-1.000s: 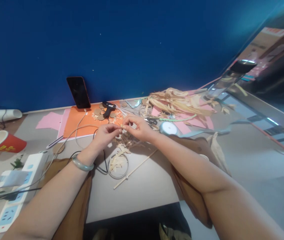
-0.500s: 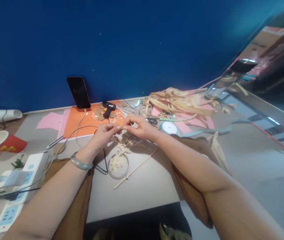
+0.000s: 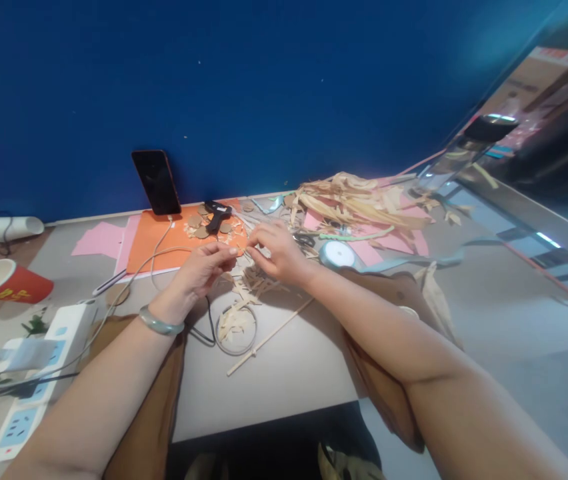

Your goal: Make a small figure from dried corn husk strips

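My left hand (image 3: 208, 268), with a pale bracelet (image 3: 160, 323) on its wrist, is closed in a pinch. Facing it, my right hand (image 3: 280, 253) also has thumb and forefinger drawn together, its tips a small gap from the left fingertips. Whatever sits in the two pinches is too small to make out. Under the hands lies a heap of short cut pale strips (image 3: 257, 283). Nearer me, more pieces lie in a thin ring (image 3: 237, 353), and beside it rests a thin wooden stick (image 3: 269, 340) with a small knob on it.
Behind the hands are a black glue gun (image 3: 218, 217) on orange paper (image 3: 149, 247) and a propped phone (image 3: 157, 183). Dried husks (image 3: 349, 200) and a ribbon spool (image 3: 338, 254) lie right. A power strip (image 3: 44, 380) and a tipped red paper cup (image 3: 24, 283) lie left.
My fingertips have drawn slightly apart, and the right-hand fingers have lifted and opened a little. The things on the table stay in place.
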